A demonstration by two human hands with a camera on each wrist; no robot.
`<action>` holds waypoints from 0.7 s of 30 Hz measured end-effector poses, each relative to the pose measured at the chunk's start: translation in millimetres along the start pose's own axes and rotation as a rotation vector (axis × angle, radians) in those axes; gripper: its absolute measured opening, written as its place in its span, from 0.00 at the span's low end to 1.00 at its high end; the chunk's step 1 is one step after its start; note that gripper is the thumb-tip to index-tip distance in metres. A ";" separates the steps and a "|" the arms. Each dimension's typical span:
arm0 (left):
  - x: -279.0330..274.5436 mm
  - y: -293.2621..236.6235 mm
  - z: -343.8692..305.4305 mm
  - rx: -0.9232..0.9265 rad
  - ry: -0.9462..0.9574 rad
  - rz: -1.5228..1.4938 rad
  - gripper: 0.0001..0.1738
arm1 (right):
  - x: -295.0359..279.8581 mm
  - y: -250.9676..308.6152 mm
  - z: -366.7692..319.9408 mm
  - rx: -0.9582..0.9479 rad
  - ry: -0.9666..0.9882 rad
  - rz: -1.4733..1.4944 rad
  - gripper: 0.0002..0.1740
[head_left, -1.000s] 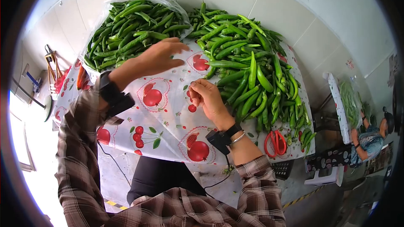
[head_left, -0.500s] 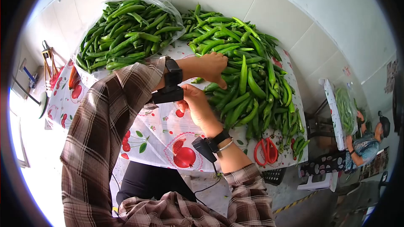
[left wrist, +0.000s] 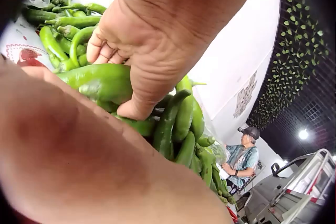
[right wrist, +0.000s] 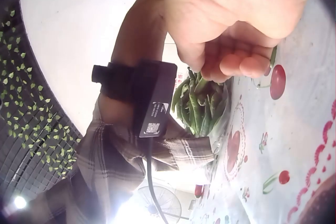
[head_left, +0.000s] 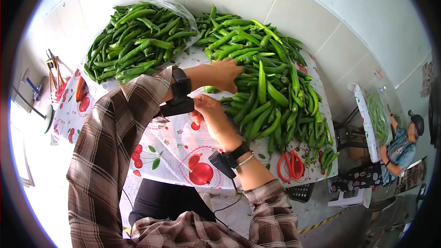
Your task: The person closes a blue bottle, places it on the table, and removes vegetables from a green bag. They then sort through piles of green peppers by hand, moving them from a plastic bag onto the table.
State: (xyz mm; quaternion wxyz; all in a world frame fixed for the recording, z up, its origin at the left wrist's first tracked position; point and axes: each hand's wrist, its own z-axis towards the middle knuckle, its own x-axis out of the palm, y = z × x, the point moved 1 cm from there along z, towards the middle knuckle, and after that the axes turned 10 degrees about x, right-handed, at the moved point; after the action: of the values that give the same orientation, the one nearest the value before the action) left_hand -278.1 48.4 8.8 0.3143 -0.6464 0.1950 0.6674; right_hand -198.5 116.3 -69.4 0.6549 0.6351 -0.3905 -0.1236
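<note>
My left hand (head_left: 224,76) reaches into the left side of a loose pile of long green chili peppers (head_left: 275,93). In the left wrist view, its thumb and curled fingers close around a green chili pepper (left wrist: 107,80), while the lower part of that view is filled by blurred skin. Below the left wrist, over the tablecloth (head_left: 202,135), hovers my right hand (head_left: 210,112), its fingers loosely curled. The right wrist view shows nothing between those fingers (right wrist: 236,65).
A clear plastic bag (head_left: 183,11) full of green peppers stands at the back left against the tiled wall. Red-handled scissors (head_left: 290,165) lie at the table's front right. Further right, a person (head_left: 397,144) in a cap works at another table.
My left hand has crossed from in front of the bag to the loose pile on the right, and its fingers have closed there. The right hand stays nearly in place, loosely curled.
</note>
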 end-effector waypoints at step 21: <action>-43.5 19.1 -97.3 -0.250 -0.093 -0.057 0.20 | 5.1 6.7 -5.0 0.045 -0.102 -0.032 0.10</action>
State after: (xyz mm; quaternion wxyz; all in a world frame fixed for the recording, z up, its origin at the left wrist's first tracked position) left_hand -220.4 -37.7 40.3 0.2586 -0.6540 0.0771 0.7068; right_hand -194.1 117.7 -60.8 0.6177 0.6485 -0.4160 -0.1573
